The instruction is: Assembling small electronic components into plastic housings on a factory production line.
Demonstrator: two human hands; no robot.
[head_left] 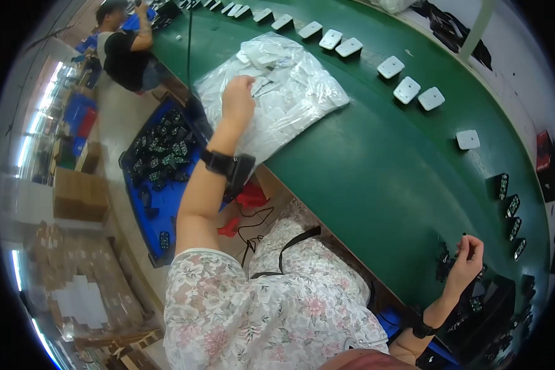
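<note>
My left hand [238, 103] is over a large clear plastic bag [314, 92] full of flat white plastic pieces. Its fingers are curled together above the pieces; whether anything is between them is hidden. At the lower right, my right hand [468, 262] has its fingers pinched, with a small black piece [464, 234] showing at the fingertips. Small black parts [443, 262] lie on the green table [364, 172] beside that hand. Below it, a black bin [496, 305] holds dark parts with green circuit boards.
White-topped black devices [407, 90] stand in a curved row along the far side, several open ones with circuit boards [513, 208] at the right. A blue tray [157, 203] of circuit-board parts stands left of the table. Another person [126, 49] works at the far left. Cardboard boxes [80, 194] stand behind.
</note>
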